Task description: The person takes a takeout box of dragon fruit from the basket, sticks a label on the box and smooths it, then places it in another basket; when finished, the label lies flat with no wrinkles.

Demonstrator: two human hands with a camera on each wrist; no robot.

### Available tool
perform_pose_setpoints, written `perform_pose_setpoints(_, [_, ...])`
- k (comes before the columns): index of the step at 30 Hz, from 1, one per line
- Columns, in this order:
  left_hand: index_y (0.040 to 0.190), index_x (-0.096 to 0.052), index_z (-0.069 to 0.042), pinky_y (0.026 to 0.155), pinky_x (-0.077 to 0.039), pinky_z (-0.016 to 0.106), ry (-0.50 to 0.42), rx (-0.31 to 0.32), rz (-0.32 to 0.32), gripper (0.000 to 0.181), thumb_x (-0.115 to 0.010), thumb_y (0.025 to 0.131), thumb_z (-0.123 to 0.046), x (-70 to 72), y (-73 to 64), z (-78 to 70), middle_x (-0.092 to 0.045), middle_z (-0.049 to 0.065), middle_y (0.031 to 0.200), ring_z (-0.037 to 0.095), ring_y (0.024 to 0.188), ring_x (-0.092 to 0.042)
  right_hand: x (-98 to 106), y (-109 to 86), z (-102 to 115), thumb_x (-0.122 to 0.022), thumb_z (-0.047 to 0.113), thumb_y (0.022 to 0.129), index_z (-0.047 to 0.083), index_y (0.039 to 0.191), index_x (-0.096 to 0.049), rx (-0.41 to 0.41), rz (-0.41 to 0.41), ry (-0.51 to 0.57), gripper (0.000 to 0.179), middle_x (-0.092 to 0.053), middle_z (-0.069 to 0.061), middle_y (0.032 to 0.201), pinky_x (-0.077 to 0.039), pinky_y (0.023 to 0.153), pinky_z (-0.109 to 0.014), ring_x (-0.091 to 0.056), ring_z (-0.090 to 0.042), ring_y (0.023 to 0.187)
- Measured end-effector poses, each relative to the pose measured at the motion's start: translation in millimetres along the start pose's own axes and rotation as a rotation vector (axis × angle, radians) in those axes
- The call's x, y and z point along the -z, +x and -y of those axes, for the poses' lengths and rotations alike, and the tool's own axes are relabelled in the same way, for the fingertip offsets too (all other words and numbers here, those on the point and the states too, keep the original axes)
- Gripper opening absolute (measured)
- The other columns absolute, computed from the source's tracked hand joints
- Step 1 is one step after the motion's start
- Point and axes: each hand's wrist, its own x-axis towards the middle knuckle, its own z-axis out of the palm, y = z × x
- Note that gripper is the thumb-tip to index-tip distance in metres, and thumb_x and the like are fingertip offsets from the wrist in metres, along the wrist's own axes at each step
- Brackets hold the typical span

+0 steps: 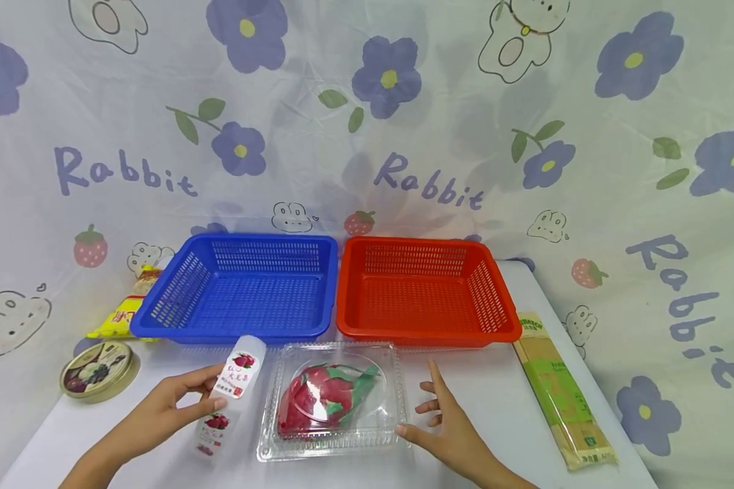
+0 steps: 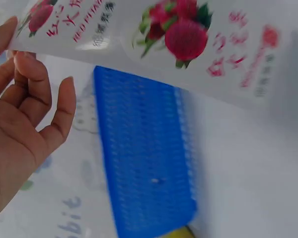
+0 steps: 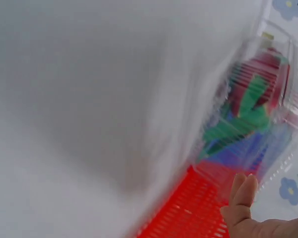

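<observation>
My left hand (image 1: 170,407) pinches a translucent strip of dragon fruit labels (image 1: 235,377) between thumb and fingers. Close up in the left wrist view, the label strip (image 2: 184,39) crosses above the palm, printed with red fruit and lettering. To its right on the table lies a lidded clear plastic box (image 1: 327,445), with a red and green dragon fruit (image 1: 318,401) inside. At the box's right side is my right hand (image 1: 449,428), fingers spread and nothing held; its thumb is at the box edge, contact unclear.
Behind the box stand a blue basket (image 1: 238,333) and a red basket (image 1: 428,333), side by side. At the left are a round tin (image 1: 100,372) and a yellow packet (image 1: 119,318). A long noodle pack (image 1: 563,394) lies at the right. A printed curtain (image 1: 318,156) hangs behind.
</observation>
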Motion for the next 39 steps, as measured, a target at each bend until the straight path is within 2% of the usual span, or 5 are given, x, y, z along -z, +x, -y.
perform_pose_setpoints(6, [0.14, -0.052, 0.002, 0.071, -0.047, 0.022, -0.051, -0.052, -0.018, 0.05, -0.066, 0.093, -0.005, -7.1, 1.3, -31.6, -0.063, -0.007, 0.096, 0.005, 0.091, -0.055, 8, 0.7, 14, -0.086, 0.038, 0.075, 0.036, 0.16, -0.005, 0.059, -0.079, -0.091, 0.117, -0.046, -0.01, 0.145, -0.051, 0.083, -0.033, -0.058, -0.019, 0.107])
perform_pose_setpoints(14, [0.143, -0.052, -0.008, 0.073, -0.044, 0.025, -0.161, -0.208, 0.048, 0.052, -0.064, 0.093, 0.0, -28.9, 11.1, -68.5, -0.06, -0.006, 0.094, 0.009, 0.091, -0.055, 10, -1.8, 32, -0.087, 0.037, 0.074, 0.046, 0.157, -0.005, 0.146, -0.056, -0.094, 0.117, -0.048, -0.003, 0.143, -0.05, 0.084, -0.028, -0.058, -0.016, 0.107])
perform_pose_setpoints(18, [0.144, -0.051, -0.009, 0.078, -0.045, 0.026, -0.169, -0.282, 0.059, 0.054, -0.066, 0.092, -0.001, -40.3, 26.9, -88.1, -0.062, -0.005, 0.096, 0.009, 0.092, -0.056, 8, -2.6, 44, -0.084, 0.032, 0.079, 0.042, 0.158, -0.006, 0.276, -0.008, -0.055, 0.112, -0.049, -0.003, 0.143, -0.05, 0.086, -0.029, -0.058, -0.02, 0.108])
perform_pose_setpoints(24, [0.145, -0.05, -0.011, 0.078, -0.055, 0.028, -0.266, -0.266, 0.119, 0.051, -0.064, 0.096, -0.008, -56.1, 45.4, -113.2, -0.063, 0.0, 0.099, 0.01, 0.097, -0.056, 0, -4.4, 64, -0.08, 0.029, 0.084, 0.03, 0.16, -0.012, 0.515, 0.057, -0.05, 0.102, -0.046, 0.0, 0.146, -0.051, 0.086, -0.03, -0.058, -0.017, 0.11])
perform_pose_setpoints(39, [0.14, -0.053, -0.004, 0.069, -0.056, 0.028, -0.396, -0.356, 0.068, 0.048, -0.064, 0.093, -0.001, -83.5, 58.1, -121.0, -0.061, 0.007, 0.092, 0.011, 0.084, -0.059, -11, 0.3, 87, -0.07, 0.016, 0.092, 0.015, 0.153, -0.038, 0.866, 0.065, -0.11, 0.069, -0.048, -0.009, 0.143, -0.057, 0.087, -0.032, -0.056, -0.02, 0.119])
